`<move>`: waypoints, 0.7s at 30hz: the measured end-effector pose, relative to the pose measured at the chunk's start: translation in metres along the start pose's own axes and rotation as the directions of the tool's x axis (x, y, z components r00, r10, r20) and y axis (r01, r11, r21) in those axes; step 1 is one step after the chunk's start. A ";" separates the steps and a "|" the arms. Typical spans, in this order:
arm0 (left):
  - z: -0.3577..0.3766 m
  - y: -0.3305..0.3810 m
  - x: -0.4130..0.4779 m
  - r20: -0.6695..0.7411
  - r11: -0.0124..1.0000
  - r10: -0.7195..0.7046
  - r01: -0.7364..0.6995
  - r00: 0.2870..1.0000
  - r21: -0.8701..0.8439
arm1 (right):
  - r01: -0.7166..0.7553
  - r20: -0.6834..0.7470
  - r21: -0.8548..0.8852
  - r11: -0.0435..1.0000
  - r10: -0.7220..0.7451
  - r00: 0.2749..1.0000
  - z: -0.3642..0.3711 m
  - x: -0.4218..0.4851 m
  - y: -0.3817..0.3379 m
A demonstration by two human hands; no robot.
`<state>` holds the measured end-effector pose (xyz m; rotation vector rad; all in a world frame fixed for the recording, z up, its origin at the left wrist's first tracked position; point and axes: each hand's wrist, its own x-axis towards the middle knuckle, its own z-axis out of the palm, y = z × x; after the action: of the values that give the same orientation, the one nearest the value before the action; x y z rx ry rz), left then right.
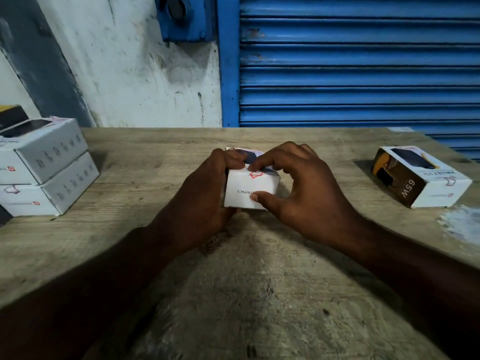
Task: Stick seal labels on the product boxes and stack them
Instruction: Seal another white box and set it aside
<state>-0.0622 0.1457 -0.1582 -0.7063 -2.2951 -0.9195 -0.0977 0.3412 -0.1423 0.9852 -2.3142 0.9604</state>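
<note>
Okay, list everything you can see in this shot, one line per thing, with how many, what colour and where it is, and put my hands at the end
held box: one, white, table centre, between both hands
seal label: one, red-outlined, on the held box's near top edge
stacked boxes: two, white, table's left edge, one on the other
single box: one, white with a black-and-yellow side, table's right
dark object: one, black and yellow, behind the stack, mostly cut off
table: one, worn grey-brown wood
shutter: one, blue, behind the table, right
wall: one, stained white, behind, left
metal housing: one, blue, high on the wall
left hand: grips the held box's left side
right hand: forefinger at the label, thumb on the front face
</note>
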 end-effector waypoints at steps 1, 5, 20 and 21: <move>0.000 0.000 0.000 0.006 1.000 -0.004 0.004 1.000 0.000 | 0.005 0.001 -0.002 1.000 -0.005 1.000 -0.001 0.000 -0.001; -0.001 -0.001 -0.002 0.029 0.999 -0.032 0.032 0.999 0.007 | 0.010 0.021 0.016 1.000 -0.011 1.000 -0.003 0.000 -0.001; -0.003 -0.002 -0.002 0.060 0.995 -0.085 0.082 0.995 0.056 | -0.026 0.093 0.141 0.990 0.013 0.996 -0.007 0.003 -0.002; -0.003 -0.002 -0.002 0.063 0.995 -0.090 0.087 0.994 0.057 | -0.026 0.095 0.150 0.988 0.012 0.995 -0.007 0.003 -0.002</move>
<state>-0.0609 0.1412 -0.1586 -0.6241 -2.4163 -0.8829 -0.0973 0.3436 -0.1347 1.0923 -2.3594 1.1336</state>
